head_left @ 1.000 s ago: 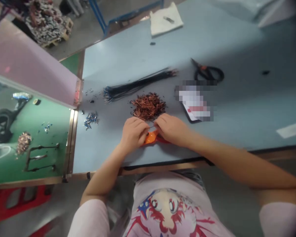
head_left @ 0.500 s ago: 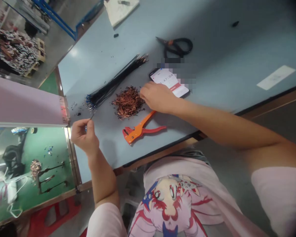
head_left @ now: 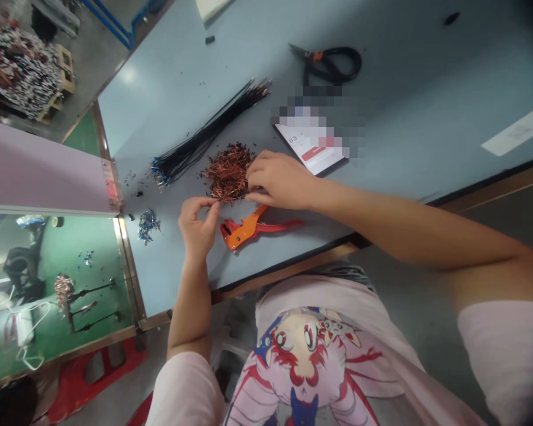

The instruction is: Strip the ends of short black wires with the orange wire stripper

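My left hand (head_left: 198,228) is closed in a pinch, thumb against forefinger, at the lower left edge of a pile of short copper-coloured pieces (head_left: 228,171). Whatever sits between those fingertips is too small to make out. At the pile's right side, my right hand (head_left: 279,180) has its fingers curled in, with the fingertips partly hidden. Just below both hands lies an orange and red wire stripper (head_left: 244,231). Behind the pile stretches a bundle of black wires (head_left: 208,133), blue and silver at its left end and copper-coloured at its right.
A small heap of blue and silver pieces (head_left: 148,226) lies near the table's left edge. Beyond my right hand are a phone (head_left: 313,148), partly blurred out, and black-handled scissors (head_left: 333,64). A pale panel (head_left: 44,165) juts in from the left beside a green table (head_left: 102,254).
My left hand has moved right, from the wires' blue end to the copper-coloured pile, uncovering the blue and silver heap. My right hand stays by the pile. The view has shifted slightly.
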A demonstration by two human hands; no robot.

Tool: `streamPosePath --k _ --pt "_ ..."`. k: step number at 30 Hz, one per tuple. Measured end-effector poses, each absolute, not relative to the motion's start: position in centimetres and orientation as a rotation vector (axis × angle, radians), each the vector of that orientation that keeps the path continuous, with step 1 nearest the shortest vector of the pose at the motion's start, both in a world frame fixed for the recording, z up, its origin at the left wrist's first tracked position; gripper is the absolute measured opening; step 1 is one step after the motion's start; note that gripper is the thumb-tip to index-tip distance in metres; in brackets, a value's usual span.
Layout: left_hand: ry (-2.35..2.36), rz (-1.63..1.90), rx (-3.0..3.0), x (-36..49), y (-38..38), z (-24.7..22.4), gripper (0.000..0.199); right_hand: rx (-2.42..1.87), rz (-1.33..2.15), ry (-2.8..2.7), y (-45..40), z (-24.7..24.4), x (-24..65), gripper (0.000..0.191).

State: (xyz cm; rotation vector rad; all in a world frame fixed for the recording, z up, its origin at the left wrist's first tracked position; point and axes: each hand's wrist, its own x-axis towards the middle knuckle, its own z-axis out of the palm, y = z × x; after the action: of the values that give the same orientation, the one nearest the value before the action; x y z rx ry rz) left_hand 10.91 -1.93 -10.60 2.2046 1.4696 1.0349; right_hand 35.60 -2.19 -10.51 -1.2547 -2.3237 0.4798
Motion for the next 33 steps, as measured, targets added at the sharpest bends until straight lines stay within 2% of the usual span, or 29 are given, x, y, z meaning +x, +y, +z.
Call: streamPosePath --k 4,6,12,16,21,24,26,29,33 --pt "1.506 1.140 2.184 10.7 -1.7 -10.5 0.007 -1.173 0.638 -2.581 -3.9 -9.9 35.0 0.048" --pt "1.517 1.202 2.165 10.5 -1.5 -10.5 0.006 -1.164 0.622 -2.665 -4.6 -9.9 34.6 0.052" --pt "1.538 1.258 2.084 9.8 -1.2 -10.3 0.007 -1.165 0.616 -2.674 -5.1 -9.9 34.0 0.026" --pt "1.585 1.465 1.848 9.2 -0.8 -10.1 0.011 -1.145 0.922 -2.340 -4.4 -8.9 34.9 0.025" --pt "1.511 1.555 1.556 8.8 -0.1 -10.9 0.018 -0.885 1.763 -1.683 -3.8 -7.8 35.5 0.022" --pt "1.514 1.529 1.586 9.1 -0.2 -11.4 0.015 -0.912 2.151 -1.143 -4.0 -8.2 34.8 0.022" --pt "1.527 1.522 1.672 9.5 -0.4 -11.4 0.011 -1.005 2.223 -0.912 -4.2 -8.9 34.3 0.016" --pt "1.518 1.470 1.768 10.1 -1.0 -11.3 0.008 -1.025 2.257 -0.870 -4.5 -9.7 33.9 0.005" --pt "1.479 1.423 1.824 10.6 -1.7 -11.2 0.010 -0.958 2.293 -0.870 -4.9 -9.9 33.9 0.010"
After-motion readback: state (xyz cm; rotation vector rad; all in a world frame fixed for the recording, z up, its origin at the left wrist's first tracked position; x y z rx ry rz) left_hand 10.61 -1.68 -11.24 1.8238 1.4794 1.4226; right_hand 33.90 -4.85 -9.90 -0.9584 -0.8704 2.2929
